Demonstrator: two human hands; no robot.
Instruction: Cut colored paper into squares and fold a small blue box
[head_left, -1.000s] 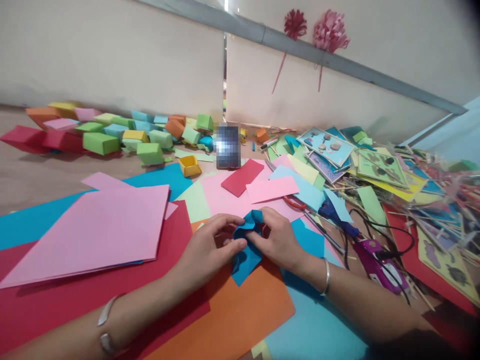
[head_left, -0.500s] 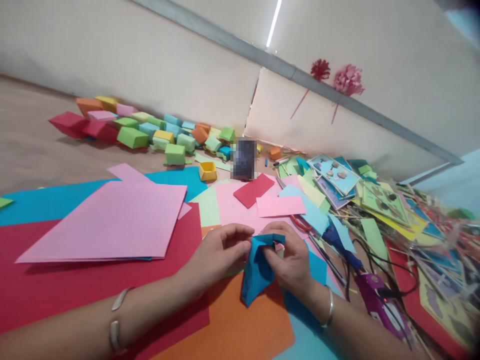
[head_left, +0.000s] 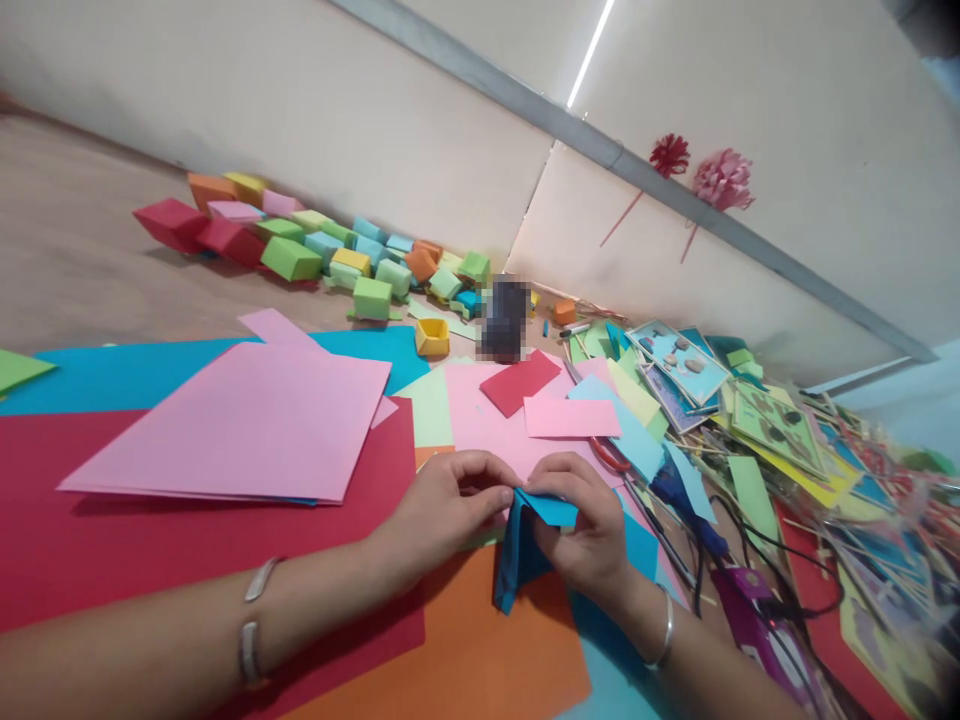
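A folded piece of blue paper is held up above an orange sheet. My right hand grips its right side, fingers over the top and thumb tucked beneath a flap. At the paper's upper left corner, my left hand pinches the edge between thumb and forefinger. The lower part of the blue paper hangs down in a narrow fold. Under my left forearm lies a red sheet. A pink folded sheet rests on the red one, left of my hands.
Many folded paper boxes line the wall at the back left. A small yellow paper box sits nearer. Right of my hands are red-handled scissors, a purple device with black cable, and piled pictures among sticks and scraps.
The blue paper's top flap has been folded over flatter, and its hanging part looks narrower. Both hands have come closer together at the top edge. The view has shifted slightly.
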